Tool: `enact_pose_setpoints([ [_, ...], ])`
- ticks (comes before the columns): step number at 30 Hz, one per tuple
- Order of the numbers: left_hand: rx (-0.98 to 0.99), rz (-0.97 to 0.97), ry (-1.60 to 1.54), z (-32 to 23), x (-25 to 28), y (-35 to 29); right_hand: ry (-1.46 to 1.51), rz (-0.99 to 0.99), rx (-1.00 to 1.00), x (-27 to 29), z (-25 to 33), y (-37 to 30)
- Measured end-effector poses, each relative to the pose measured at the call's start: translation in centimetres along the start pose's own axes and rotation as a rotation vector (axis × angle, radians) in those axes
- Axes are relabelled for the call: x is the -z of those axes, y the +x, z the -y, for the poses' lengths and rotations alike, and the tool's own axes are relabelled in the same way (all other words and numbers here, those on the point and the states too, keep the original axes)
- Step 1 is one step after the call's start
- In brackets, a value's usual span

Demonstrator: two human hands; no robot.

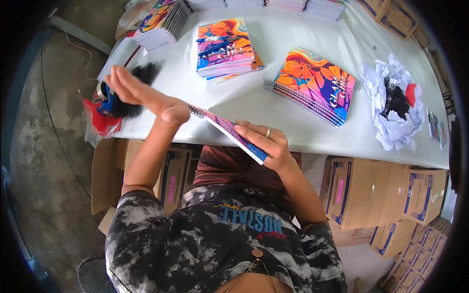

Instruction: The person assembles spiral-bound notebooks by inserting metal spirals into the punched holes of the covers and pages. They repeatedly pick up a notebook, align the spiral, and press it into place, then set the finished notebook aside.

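Observation:
My right hand (267, 145), with a ring on one finger, grips a colourful spiral notebook (227, 128) near its lower end. The notebook is tilted nearly edge-on above the table's front edge, with a dark coil at its upper left end. My left hand (146, 100) is beside that coil, its fingers stretched out flat together. Whether its heel touches the coil I cannot tell. Beyond the left hand lies a heap of loose black binding coils (146, 74). A fanned stack of coil-bound notebooks (317, 80) lies ahead to the right.
Another notebook stack (222, 49) has blue pens or tools (215, 46) on top. Taller notebook piles (163, 24) line the table's (288, 34) back. Crumpled paper (393, 105) with black scraps sits right. A red plastic bag (100, 117) hangs left. Cardboard boxes (364, 193) stand underneath.

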State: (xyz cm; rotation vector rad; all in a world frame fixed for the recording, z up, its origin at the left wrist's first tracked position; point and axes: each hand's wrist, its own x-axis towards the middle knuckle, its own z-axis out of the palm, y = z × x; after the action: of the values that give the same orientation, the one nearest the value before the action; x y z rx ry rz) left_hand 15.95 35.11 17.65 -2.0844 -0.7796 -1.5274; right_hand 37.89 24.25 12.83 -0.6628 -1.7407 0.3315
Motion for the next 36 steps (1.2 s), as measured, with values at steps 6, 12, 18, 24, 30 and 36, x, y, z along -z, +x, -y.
enact_pose_setpoints([
  [6,-0.254,0.151,-0.093,-1.4,2.0,-6.4,-0.058,-0.033,-0.013,-1.5,0.3,0.4],
  [12,-0.131,0.359,-0.212,-2.6,2.0,-9.3,-0.026,-0.066,-0.087,-3.4,1.3,0.9],
  [18,-0.025,0.294,-0.329,-0.9,2.2,2.1,0.222,-0.067,-0.418,-3.5,2.0,1.2],
  [24,-0.175,0.12,-0.101,-0.8,0.7,2.8,0.197,-0.046,-0.463,-3.4,1.0,1.4],
  [30,0.004,0.431,-0.192,-1.4,-0.7,-5.8,0.033,-0.032,-0.281,-3.4,0.5,1.4],
  [36,-0.143,0.256,-0.123,0.7,-1.4,-6.3,0.058,-0.001,-0.162,-3.0,0.1,2.2],
])
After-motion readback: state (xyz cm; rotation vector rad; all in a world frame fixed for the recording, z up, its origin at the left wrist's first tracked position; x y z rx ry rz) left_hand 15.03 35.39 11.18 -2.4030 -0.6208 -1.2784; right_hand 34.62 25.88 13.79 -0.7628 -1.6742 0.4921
